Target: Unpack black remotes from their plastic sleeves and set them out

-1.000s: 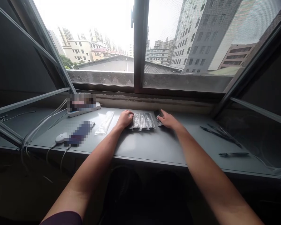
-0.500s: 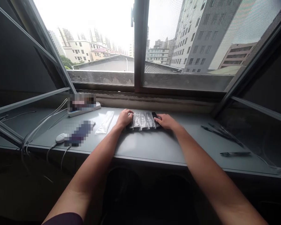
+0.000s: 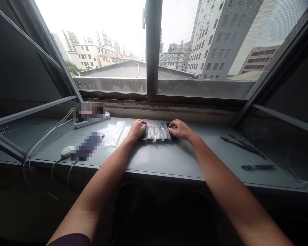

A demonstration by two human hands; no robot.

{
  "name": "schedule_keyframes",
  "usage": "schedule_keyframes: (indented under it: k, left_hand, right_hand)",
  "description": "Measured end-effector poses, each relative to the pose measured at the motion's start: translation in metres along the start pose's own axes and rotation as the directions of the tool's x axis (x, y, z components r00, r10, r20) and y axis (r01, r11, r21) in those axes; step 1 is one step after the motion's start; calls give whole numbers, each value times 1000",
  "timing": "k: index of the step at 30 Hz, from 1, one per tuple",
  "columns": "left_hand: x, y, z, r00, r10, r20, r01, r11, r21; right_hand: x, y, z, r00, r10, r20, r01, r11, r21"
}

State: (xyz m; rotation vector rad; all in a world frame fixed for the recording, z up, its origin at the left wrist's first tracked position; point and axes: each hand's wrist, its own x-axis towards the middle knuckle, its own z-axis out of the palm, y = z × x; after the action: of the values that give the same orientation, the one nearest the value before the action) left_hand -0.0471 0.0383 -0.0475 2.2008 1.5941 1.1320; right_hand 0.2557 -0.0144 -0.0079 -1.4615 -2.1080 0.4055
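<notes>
A black, flat object that looks like a keyboard (image 3: 173,136) lies on the desk, mostly covered by several clear plastic packets (image 3: 157,132) laid side by side across it. My left hand (image 3: 137,129) has its fingers curled over the left end, gripping there; its fingertips are partly hidden. At the right end, my right hand (image 3: 182,130) arches with thumb and index finger apart, close to the outermost packet. Whether its fingertips touch the packet is hard to make out. Another flat clear plastic packet (image 3: 115,134) rests on the desk to the left.
On the left of the desk (image 3: 159,164) sit a white power strip (image 3: 92,120) with cables, a white round device (image 3: 66,151) and a blurred dark object (image 3: 87,147). Several pens (image 3: 258,167) lie at the right. Metal-framed panels flank both sides, with a window behind.
My right hand has lifted and arched, shifting slightly away from me, and its thumb and index finger have spread apart. My left hand and the packets look nearly unchanged.
</notes>
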Motion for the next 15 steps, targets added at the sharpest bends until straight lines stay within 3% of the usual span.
schedule_keyframes:
  k: [4, 6, 15]
  left_hand:
    - [-1, -1, 0, 1000, 1, -4, -1, 1000, 1]
    - [-1, -1, 0, 1000, 5, -2, -5, 1000, 4]
    - [1, -3, 2, 1000, 6, -1, -6, 1000, 9]
  right_hand:
    - [-5, -6, -8, 970, -53, 237, 43, 998, 47]
    - [-5, -7, -10, 953, -47, 299, 41, 999, 28]
    - [0, -7, -7, 947, -154, 280, 116, 982, 147]
